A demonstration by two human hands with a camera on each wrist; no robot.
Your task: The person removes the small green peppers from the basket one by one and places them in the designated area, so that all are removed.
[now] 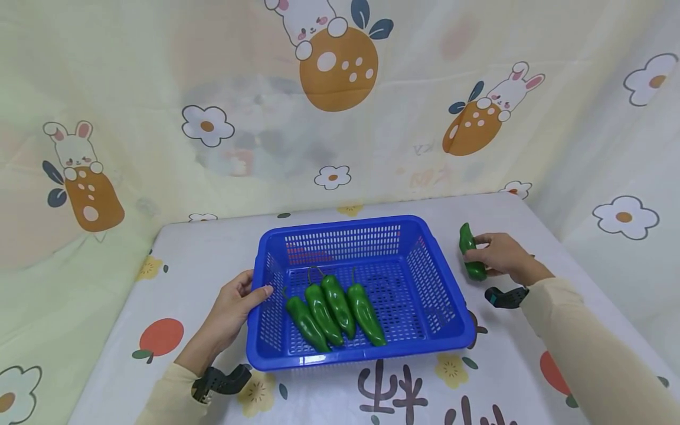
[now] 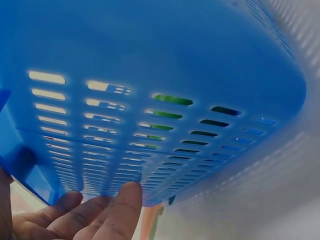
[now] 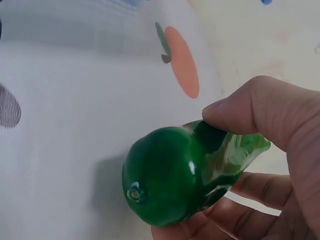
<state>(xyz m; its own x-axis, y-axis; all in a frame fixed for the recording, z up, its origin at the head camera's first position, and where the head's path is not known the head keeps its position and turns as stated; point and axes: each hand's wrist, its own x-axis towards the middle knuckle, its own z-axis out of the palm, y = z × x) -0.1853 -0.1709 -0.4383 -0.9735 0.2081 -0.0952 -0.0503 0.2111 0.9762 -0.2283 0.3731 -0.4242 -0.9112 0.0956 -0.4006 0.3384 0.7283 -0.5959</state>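
Gripping fingers (image 3: 262, 189) partly behind pepper (image 3: 162, 175)

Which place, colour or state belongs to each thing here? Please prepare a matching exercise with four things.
1. Left hand
2. Right hand
3. Basket
4. Four peppers

A. Blue, with slotted walls
B. Holding a single pepper outside the container
C. Lying inside the container
D. Gripping the container's side

Pairs: 1-D, 2-B, 3-A, 4-C.

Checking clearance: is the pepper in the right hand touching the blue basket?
Apart. The head view plainly shows white cloth between the green pepper and the rim of the blue basket.
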